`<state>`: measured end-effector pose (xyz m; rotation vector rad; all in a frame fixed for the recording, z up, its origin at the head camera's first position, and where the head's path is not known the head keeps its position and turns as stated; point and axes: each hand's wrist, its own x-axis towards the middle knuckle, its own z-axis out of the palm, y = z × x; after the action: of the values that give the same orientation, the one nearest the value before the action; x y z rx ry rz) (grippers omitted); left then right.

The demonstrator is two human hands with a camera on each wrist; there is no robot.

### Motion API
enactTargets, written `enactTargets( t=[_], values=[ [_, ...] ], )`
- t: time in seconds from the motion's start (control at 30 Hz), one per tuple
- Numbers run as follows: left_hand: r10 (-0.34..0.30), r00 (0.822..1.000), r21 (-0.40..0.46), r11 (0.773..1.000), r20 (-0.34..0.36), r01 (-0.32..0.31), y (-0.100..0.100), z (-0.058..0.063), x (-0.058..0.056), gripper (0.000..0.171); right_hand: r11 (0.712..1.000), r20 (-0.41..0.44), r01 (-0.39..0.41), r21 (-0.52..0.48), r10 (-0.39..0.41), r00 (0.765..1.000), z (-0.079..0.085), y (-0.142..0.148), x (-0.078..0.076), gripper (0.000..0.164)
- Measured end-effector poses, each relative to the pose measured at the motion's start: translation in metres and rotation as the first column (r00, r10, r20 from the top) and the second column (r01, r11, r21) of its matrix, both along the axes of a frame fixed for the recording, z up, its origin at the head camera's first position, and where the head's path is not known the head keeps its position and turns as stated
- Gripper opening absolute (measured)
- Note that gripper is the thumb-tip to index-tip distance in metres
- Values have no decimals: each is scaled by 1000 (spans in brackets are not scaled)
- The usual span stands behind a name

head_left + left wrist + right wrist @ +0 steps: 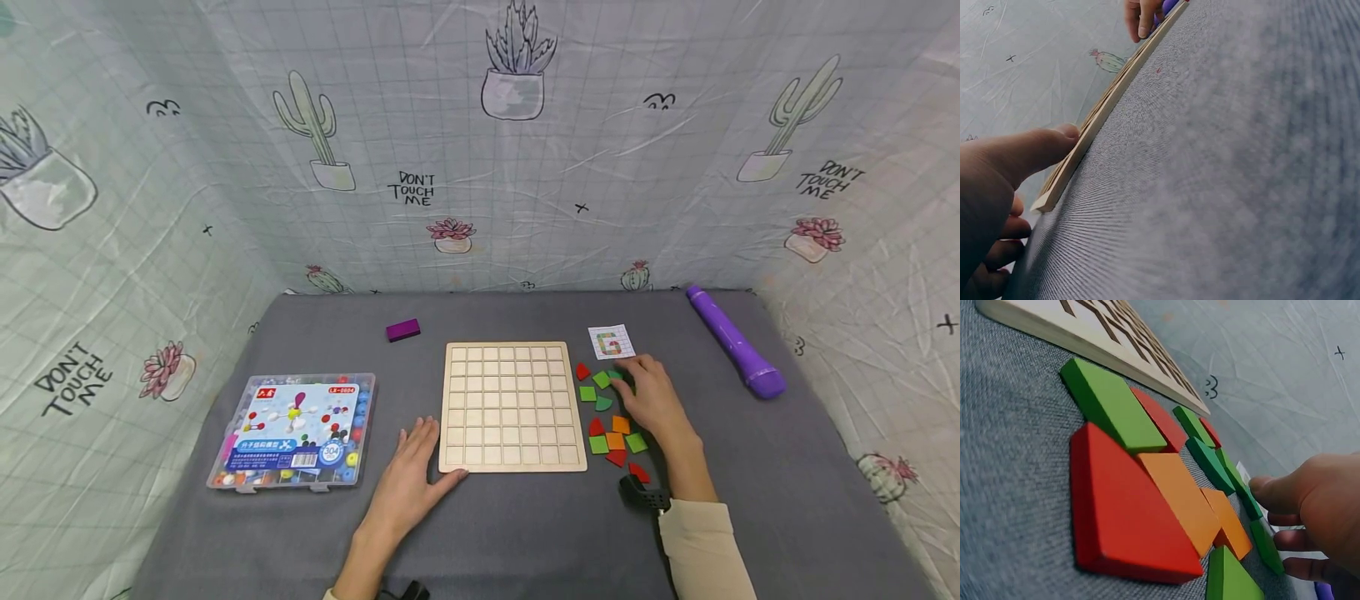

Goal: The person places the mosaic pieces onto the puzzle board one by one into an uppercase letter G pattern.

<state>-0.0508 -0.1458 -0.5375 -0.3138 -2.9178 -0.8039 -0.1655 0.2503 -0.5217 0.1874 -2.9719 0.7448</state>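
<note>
The left hand [405, 475] rests beside the lower left corner of a square wooden grid board [513, 408]. Its fingers lie along the board's left side, and in the left wrist view the thumb [1054, 147] touches the front edge. Over at the right, the other hand [654, 402] reaches above the upper green blocks, just below a small pattern card [611, 342]. Seen from the right wrist, its thumb and fingertips are apart, right at a dark green block [1266, 547]. Red, orange and green flat blocks, among them an orange square [615, 441], lie loosely along the board's right side.
A clear plastic case [292, 429] of colourful molecule-model parts lies at the left. Behind the board is a purple block [403, 330]. A purple microphone [735, 342] lies at the back right. Printed cloth [480, 150] hangs around the grey table [525, 542].
</note>
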Motion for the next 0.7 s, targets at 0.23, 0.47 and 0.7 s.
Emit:
enactTargets(
  t=[0.23,0.47,0.7],
  values=[
    [-8,1000,-19,1000,-11,8,-1,-2,1,86,999,-62,-19,28,21,998,-6,1,-1,34],
    [-30,999,-36,999,-16,29,-1,-2,0,81,999,-71,-16,35,19,997,-7,2,-1,27],
    [-36,999,-47,998,-41,34,-2,-5,0,80,1000,-7,23,10,-23,1000,-5,2,-1,25]
  ],
)
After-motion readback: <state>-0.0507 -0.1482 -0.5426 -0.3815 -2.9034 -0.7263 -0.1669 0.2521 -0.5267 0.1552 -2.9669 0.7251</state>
